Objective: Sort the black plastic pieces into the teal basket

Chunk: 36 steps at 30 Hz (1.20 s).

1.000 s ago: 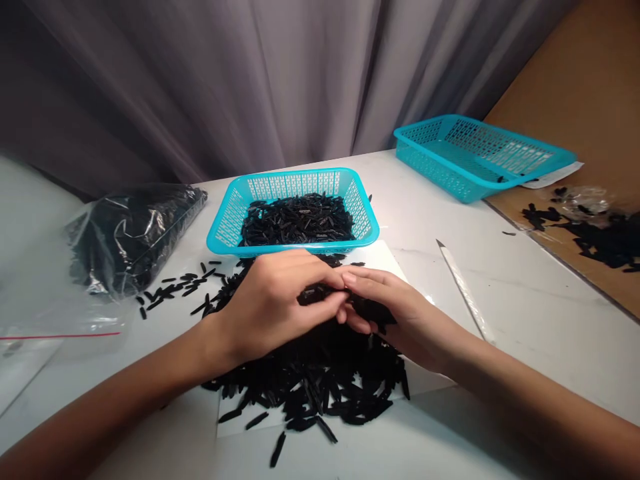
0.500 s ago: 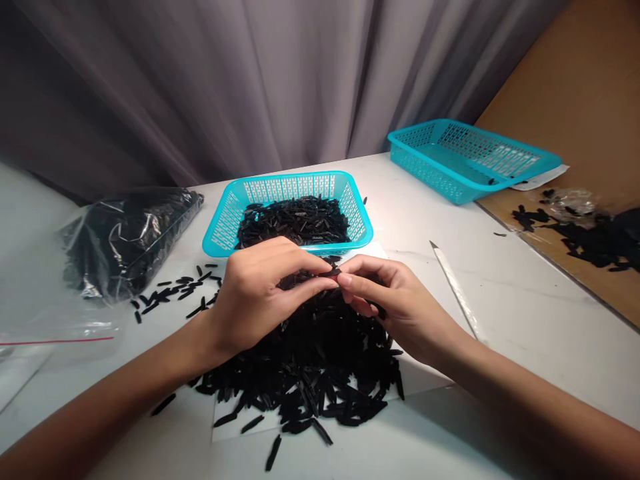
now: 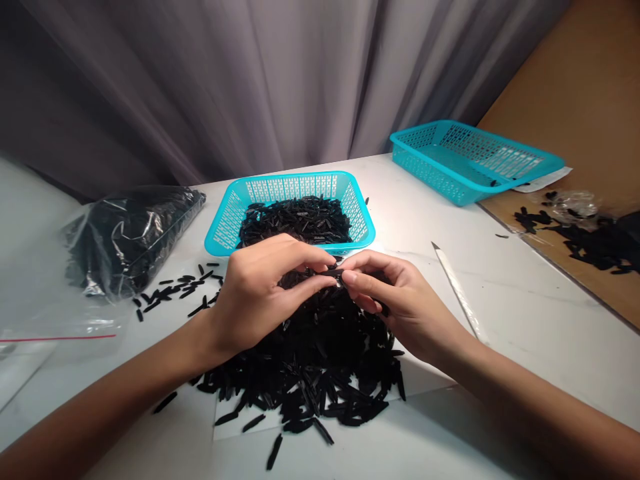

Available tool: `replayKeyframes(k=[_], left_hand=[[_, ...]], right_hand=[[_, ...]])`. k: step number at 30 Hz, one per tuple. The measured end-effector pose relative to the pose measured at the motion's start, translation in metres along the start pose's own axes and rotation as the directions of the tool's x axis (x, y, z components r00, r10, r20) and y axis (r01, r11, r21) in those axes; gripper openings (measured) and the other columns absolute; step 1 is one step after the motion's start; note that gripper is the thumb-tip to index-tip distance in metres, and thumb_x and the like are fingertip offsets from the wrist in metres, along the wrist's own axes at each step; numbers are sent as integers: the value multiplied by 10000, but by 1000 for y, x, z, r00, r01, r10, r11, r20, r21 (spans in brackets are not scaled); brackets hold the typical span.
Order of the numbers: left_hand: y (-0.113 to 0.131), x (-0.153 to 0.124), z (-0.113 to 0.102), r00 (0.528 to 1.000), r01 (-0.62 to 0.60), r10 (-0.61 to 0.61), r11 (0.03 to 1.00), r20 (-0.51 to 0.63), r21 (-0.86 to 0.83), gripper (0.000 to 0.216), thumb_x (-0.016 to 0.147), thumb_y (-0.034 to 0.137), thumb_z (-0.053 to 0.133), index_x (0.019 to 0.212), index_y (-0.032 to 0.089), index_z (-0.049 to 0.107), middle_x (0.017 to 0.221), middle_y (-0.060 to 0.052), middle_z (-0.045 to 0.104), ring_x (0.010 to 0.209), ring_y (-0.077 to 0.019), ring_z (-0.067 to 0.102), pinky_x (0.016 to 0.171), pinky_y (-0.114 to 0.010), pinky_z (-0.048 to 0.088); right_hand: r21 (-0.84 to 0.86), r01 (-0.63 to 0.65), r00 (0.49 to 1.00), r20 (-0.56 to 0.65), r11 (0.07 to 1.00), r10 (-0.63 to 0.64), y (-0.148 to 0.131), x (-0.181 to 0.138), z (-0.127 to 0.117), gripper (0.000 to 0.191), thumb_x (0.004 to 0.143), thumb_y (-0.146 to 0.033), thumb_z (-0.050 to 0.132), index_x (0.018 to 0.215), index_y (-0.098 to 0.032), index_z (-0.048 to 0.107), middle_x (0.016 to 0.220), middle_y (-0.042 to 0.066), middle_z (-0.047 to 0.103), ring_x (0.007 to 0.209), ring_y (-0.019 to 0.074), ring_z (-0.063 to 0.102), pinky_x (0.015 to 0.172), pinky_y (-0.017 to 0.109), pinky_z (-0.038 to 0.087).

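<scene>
My left hand and my right hand meet fingertip to fingertip over a heap of small black plastic pieces lying on a white sheet. Both hands pinch one small black piece between thumb and fingers. Spare black pieces also show in my right palm. Just behind my hands stands a teal basket holding more of the black pieces.
A clear bag of black pieces lies at the left, with loose pieces scattered beside it. A second teal basket sits at the back right. A white blade-like strip lies right of my hands. More black pieces lie on a brown board.
My hands rose from the heap with a piece pinched between them and now hold it slightly higher. The view shifted a little.
</scene>
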<state>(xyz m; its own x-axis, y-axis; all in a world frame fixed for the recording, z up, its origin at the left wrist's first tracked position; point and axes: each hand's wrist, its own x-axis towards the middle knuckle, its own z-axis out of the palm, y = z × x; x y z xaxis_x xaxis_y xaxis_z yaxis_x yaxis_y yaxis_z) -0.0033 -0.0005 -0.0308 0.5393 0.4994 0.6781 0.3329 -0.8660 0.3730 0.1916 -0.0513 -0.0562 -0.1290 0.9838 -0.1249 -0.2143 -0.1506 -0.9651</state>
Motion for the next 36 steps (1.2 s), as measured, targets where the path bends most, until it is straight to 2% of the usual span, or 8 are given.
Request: replayKeyframes(k=[6, 11, 17, 21, 26, 33, 36], left_hand=[[-1, 1, 0, 1000, -20, 20, 1000, -6, 12, 125, 821, 113, 758, 896, 179, 684, 834, 3, 752, 750, -123, 694, 685, -258, 564], [-1, -1, 0, 1000, -14, 14, 1000, -17, 15, 208, 831, 82, 737, 1012, 166, 674, 827, -1, 736, 738, -106, 683, 682, -229, 564], [-1, 0, -1, 1000, 13, -14, 1000, 28, 26, 286, 809, 164, 784, 1072, 179, 671, 859, -7, 741, 780, -132, 701, 729, -256, 576], [-2, 1, -2, 999, 1, -1, 1000, 43, 8, 216, 821, 142, 771, 1016, 169, 683, 851, -1, 747, 762, -114, 694, 708, -233, 559], [-4, 3, -2, 997, -45, 45, 999, 65, -1, 86, 837, 139, 752, 884, 177, 691, 814, 0, 748, 739, -129, 678, 689, -262, 545], [-3, 2, -3, 995, -39, 43, 998, 88, -43, 77, 858, 114, 718, 858, 185, 688, 792, -2, 736, 748, -136, 679, 698, -269, 543], [-11, 2, -2, 1000, 22, -21, 999, -1, 49, 57, 852, 143, 730, 854, 189, 696, 797, 10, 738, 739, -133, 679, 703, -269, 540]], right_hand=[[3, -6, 1000, 24, 1000, 6, 1, 1, -1, 137, 820, -316, 781, 877, -210, 714, 667, -47, 535, 541, 74, 387, 491, 256, 222], [-15, -8, 1000, 14, 1000, 8, 2, 0, -1, 146, 805, -325, 794, 868, -211, 727, 677, -39, 539, 547, 83, 385, 495, 261, 233], [-34, 19, 999, -25, 999, -20, 2, 0, -2, 159, 793, -335, 800, 871, -214, 731, 683, -33, 552, 546, 89, 385, 489, 262, 241], [-40, 39, 998, -45, 998, -41, 2, 0, -2, 158, 788, -327, 806, 865, -214, 726, 659, -41, 532, 540, 90, 381, 488, 264, 240], [-47, 53, 998, -44, 998, -55, 2, 0, -2, 145, 791, -308, 808, 856, -213, 721, 664, -46, 539, 542, 79, 390, 486, 260, 229], [-65, 71, 996, -53, 995, -74, 1, -1, -1, 155, 780, -305, 817, 846, -207, 716, 675, -43, 552, 548, 83, 399, 492, 266, 237], [-22, 36, 998, -54, 999, -38, 1, 0, -1, 193, 784, -303, 816, 906, -204, 704, 668, -54, 540, 537, 72, 390, 497, 258, 230]])
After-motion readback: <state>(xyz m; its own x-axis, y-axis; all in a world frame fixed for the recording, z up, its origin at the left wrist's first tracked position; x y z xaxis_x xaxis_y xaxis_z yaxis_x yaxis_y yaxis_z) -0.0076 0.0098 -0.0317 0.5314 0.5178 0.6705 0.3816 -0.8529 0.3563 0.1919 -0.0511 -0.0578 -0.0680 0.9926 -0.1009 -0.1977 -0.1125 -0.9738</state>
